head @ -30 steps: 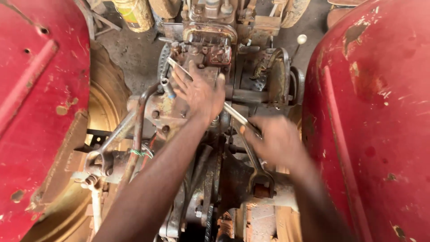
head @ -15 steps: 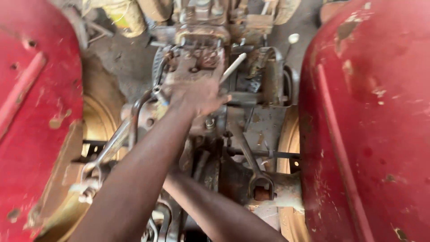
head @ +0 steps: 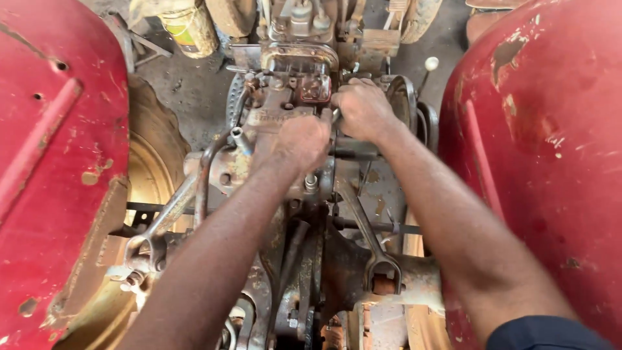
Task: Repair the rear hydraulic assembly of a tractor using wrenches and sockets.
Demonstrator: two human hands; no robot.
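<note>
- Fingers of the right hand (head: 364, 109) are curled shut around a slim metal tool (head: 335, 115), probably a wrench or driver; only a short bright sliver of it shows at 9 o'clock of the knuckles.
- Fingers of the left hand (head: 299, 140) are bent down over the top of the greasy housing (head: 272, 120); whether they grip anything or only press, I cannot tell, since the back of the hand covers them.
- Slipping looks the main risk: the metal seems oily, and a tool that jumps off its fastener could drive the knuckles into the cast edges or the red-tinted cover (head: 304, 78) at 12 o'clock.
- Hands sit just beside each other, so a sudden release could knock one into the other.
- Hidden: the fastener itself, the tool's working end, and both sets of fingertips.
- Outward, at 6 o'clock, a forked link (head: 381, 269) and dark shafts are hard to sort out in shadow.
- Red fenders (head: 551, 168) at 3 and 9 o'clock are cut off by the frame; a tyre (head: 146, 155) shows at 9 o'clock, and a yellowish can (head: 188, 26) at 11 o'clock is partly cropped.
</note>
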